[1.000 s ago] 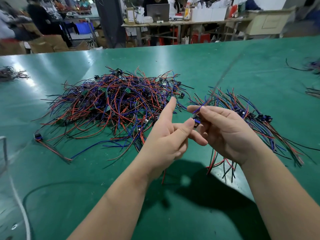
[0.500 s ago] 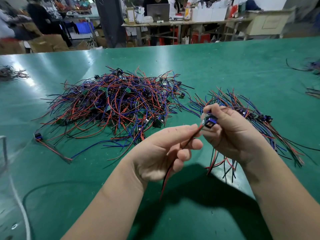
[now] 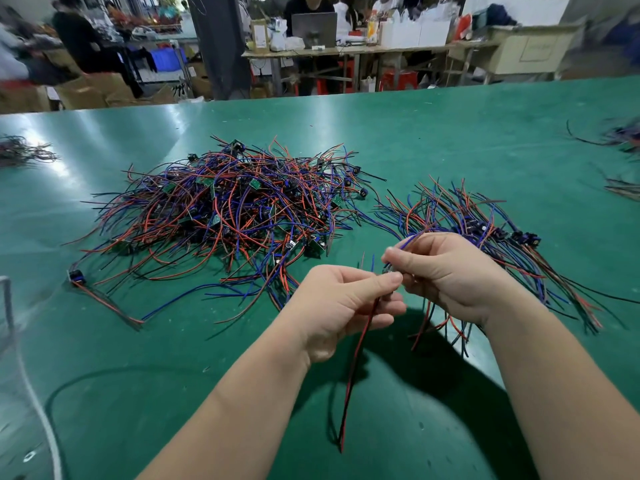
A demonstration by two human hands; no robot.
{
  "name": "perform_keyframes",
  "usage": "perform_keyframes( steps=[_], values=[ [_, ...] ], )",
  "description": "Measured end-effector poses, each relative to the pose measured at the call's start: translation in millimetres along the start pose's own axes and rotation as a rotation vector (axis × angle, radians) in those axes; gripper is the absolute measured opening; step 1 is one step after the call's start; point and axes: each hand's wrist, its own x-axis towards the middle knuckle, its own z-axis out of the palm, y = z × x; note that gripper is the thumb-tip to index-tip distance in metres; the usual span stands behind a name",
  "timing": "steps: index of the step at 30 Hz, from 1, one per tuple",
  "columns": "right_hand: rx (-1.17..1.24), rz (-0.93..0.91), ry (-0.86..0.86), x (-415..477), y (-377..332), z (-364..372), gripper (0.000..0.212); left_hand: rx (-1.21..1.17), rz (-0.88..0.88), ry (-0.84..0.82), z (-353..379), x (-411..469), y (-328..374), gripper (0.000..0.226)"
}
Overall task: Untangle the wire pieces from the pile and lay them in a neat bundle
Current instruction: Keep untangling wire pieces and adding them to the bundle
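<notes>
Workshop background: a long bench (image 3: pixel 346 51) was recorded with a laptop (image 3: pixel 314 27) and a row of white boxes (image 3: pixel 415 32) on it. A blue bin (image 3: pixel 166 60) and brown cardboard cartons (image 3: pixel 100 88) were noted on the floor at the left. What any of these containers held could not be made out. Foreground: 1 green table (image 3: pixel 450 133).

Item 1. A tangled pile (image 3: pixel 225 216) of red, blue and black wire pieces, with small black connectors and green boards mixed in, was found at the table's centre-left. 1 stray piece (image 3: pixel 75 275) was laid apart at its near-left edge.

Item 2. A bundle (image 3: pixel 485 230) of wire pieces laid roughly parallel, with connectors grouped toward the right, was placed just right of the pile. It was partly hidden behind the right hand (image 3: pixel 446 271).

Item 3. 1 wire piece (image 3: pixel 356 358) was held above the table between the 2 hands, nearer the camera than the pile. Its red-and-black pair was pinched between the thumb and curled fingers of the left hand (image 3: pixel 339 303) and hung down toward the near edge. Whether its tip touched the table could not be told. Its upper end was gripped in the curled fingers of the right hand, and short red and blue tips were seen standing up between the hands.

Item 4. Smaller wire heaps were noted at the far-left (image 3: pixel 24 152) and far-right (image 3: pixel 623 136) edges.

Item 5. 1 white cable (image 3: pixel 38 410) was seen at the lower left.
</notes>
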Motion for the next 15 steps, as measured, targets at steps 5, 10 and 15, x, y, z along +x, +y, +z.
perform_keyframes(
  steps=[5,10,15],
  values=[
    [0.183,-0.062,0.216,2.9,-10.9,-15.3,0.024,0.132,-0.006,-0.118,-1.4,-5.4,2.1,0.016],
    [0.271,-0.15,0.339,5.7,-12.9,-30.0,0.011,0.22,-0.001,-0.195,-0.5,-8.6,2.0,0.017],
    [0.373,-0.154,0.371,3.4,-17.5,-29.9,0.011,0.196,0.002,-0.257,-2.9,-13.4,10.1,0.018]
  ],
)
